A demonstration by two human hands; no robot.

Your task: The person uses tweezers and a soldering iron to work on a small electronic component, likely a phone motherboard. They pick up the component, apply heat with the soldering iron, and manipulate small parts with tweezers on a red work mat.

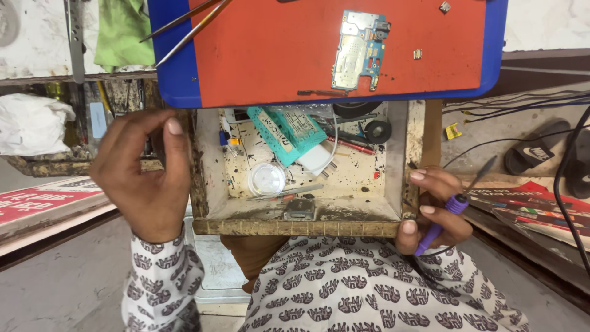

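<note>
Hands at an open wooden drawer [307, 226] under a red surface [276, 55].
Right hand [430, 209] clenches a slim purple iron [452, 209] against the drawer's right front corner; light, stiff, best held at mid-handle. Left hand [144, 178], grip released, rests at the left wall. A fragile circuit board [361, 49] lies above.

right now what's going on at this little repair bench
A person sits at a pulled-out wooden drawer. The right hand grips its right front corner while holding a purple-handled soldering iron. The left hand is raised beside the drawer's left wall, holding nothing that shows. Above, a phone circuit board lies on a red mat. The drawer holds a white charger, a round clear lid and small parts.
</note>
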